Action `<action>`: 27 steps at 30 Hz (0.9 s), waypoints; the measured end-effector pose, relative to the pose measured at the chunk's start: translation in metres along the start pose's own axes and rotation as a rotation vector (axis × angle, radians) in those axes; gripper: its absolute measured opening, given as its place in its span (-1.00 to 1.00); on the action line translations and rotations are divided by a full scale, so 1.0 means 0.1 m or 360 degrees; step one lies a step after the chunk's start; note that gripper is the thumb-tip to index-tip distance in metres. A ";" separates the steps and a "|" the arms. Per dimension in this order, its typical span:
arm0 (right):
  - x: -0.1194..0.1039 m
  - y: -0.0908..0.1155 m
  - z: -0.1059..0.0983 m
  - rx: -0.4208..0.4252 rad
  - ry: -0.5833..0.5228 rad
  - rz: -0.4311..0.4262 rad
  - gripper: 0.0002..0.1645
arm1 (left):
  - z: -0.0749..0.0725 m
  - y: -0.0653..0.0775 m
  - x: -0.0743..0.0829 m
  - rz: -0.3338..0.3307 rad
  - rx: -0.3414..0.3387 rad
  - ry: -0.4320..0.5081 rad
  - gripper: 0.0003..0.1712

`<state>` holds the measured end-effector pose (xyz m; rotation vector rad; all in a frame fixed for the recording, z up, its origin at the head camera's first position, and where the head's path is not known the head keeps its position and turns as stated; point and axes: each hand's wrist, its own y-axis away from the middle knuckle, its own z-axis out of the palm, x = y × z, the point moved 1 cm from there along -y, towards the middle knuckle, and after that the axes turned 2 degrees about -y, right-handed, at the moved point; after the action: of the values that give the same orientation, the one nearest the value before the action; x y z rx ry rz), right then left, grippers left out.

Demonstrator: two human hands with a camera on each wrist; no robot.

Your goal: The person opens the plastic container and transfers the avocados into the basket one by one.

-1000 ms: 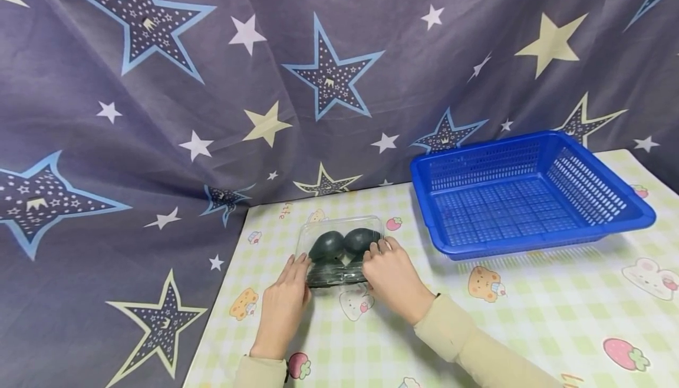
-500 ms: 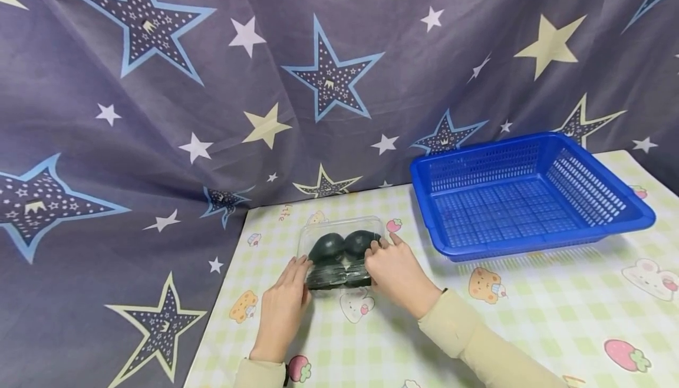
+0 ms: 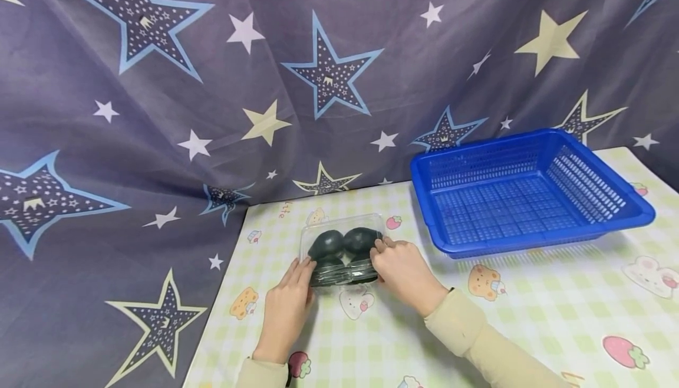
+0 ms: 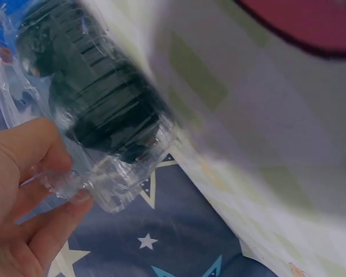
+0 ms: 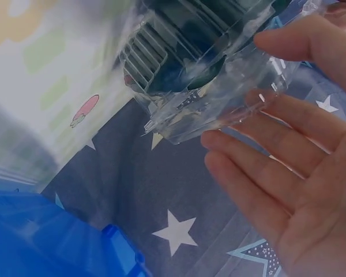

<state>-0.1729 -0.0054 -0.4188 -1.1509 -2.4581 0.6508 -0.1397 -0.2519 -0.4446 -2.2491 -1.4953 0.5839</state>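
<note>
In the head view a clear plastic clamshell box sits on the table in front of me. Several dark green avocado-like fruits show through its walls. My left hand holds the box's left side. The left wrist view shows thumb and fingers pinching the plastic rim at one corner. On the opposite side, my right hand grips the right edge. Seen from the right wrist, its thumb lies on one face of the rim and the fingers beneath. The lid lies down over the fruits.
A blue perforated plastic basket stands at the back right of the table, with its inside visible. The table wears a checked cover with cartoon prints. A dark curtain with stars hangs directly behind and at the left.
Both hands have shifted slightly to the right, still holding the box's sides. The box's front edge has tilted a little between frames. The basket has not moved.
</note>
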 end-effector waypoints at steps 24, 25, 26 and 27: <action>0.00 -0.02 -0.26 -0.0027 -0.0169 0.0049 -0.70 | -0.29 -0.08 -0.04 0.0061 0.0045 0.0010 -0.38; 0.00 -0.03 -0.28 -0.0031 -0.0183 0.0059 -0.69 | -0.31 -0.09 -0.05 0.0059 0.0056 0.0029 -0.39; 0.01 -0.03 -0.29 -0.0035 -0.0197 0.0070 -0.68 | -0.31 -0.10 -0.05 0.0055 0.0064 0.0049 -0.39; 0.01 -0.03 -0.30 -0.0040 -0.0206 0.0081 -0.65 | -0.32 -0.11 -0.06 0.0047 0.0069 0.0072 -0.39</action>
<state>-0.1611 0.0014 -0.3921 -1.2200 -2.5582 0.7330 -0.1333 -0.2557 -0.4109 -2.2400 -1.4160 0.5649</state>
